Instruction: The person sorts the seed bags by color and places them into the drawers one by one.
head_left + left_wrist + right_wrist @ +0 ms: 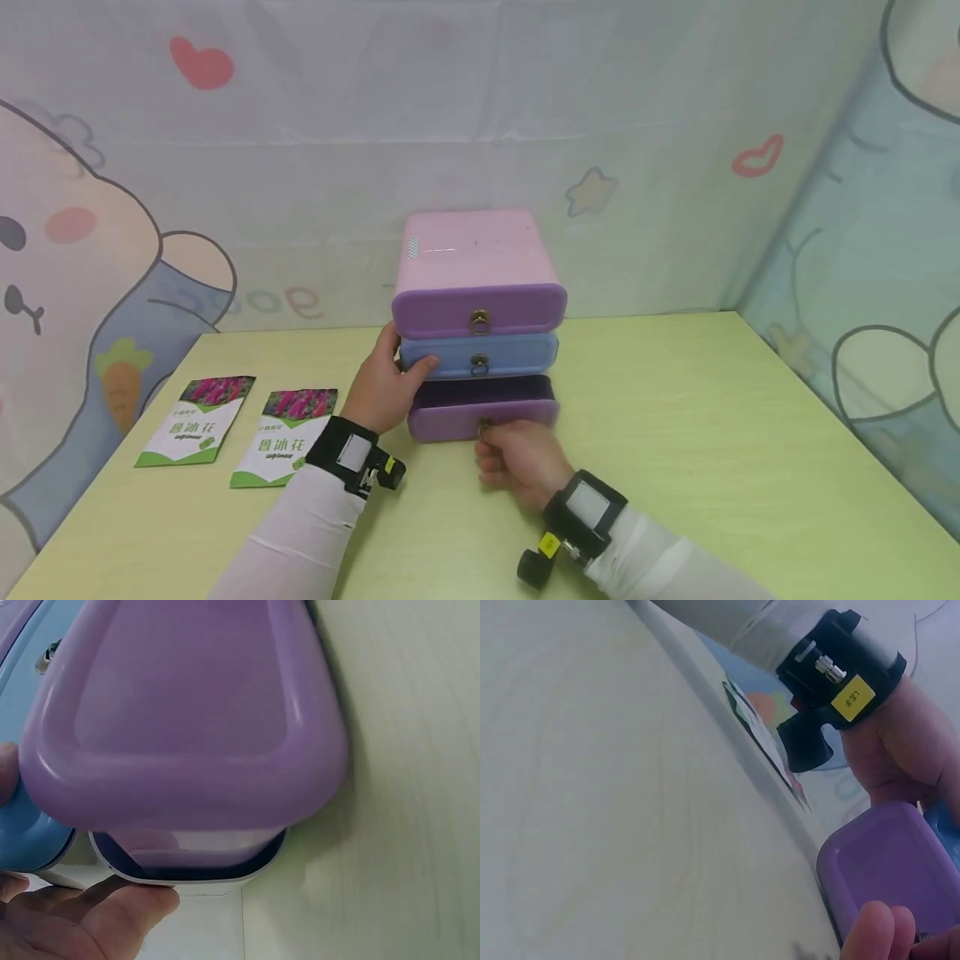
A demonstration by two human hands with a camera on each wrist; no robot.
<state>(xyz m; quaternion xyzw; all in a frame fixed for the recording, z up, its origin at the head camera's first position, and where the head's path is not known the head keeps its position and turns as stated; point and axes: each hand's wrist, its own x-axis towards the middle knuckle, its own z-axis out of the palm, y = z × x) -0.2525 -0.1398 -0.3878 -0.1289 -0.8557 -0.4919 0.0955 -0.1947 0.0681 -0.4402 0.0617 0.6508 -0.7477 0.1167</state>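
Note:
A small three-tier drawer cabinet (pixel 472 250) with a pink top stands on the table, with purple, blue and purple drawer fronts. Its bottom purple drawer (pixel 450 423) is pulled partly out, showing a dark inside. My right hand (pixel 528 458) pinches the ring pull (pixel 483 427) on that drawer, its other fingers curled below. At the cabinet's left side, my left hand (pixel 382 383) grips the body, thumb over the edge of the blue middle drawer (pixel 510 354). In the left wrist view the left fingers (pixel 131 911) lie along the cabinet's side, beside the extended purple drawer (pixel 187 712).
Two flower seed packets (pixel 198 419) (pixel 288 433) lie flat on the table (pixel 712 442), left of the cabinet and near my left forearm. Behind stands a printed cloth backdrop (pixel 322 167), which also runs along the right side.

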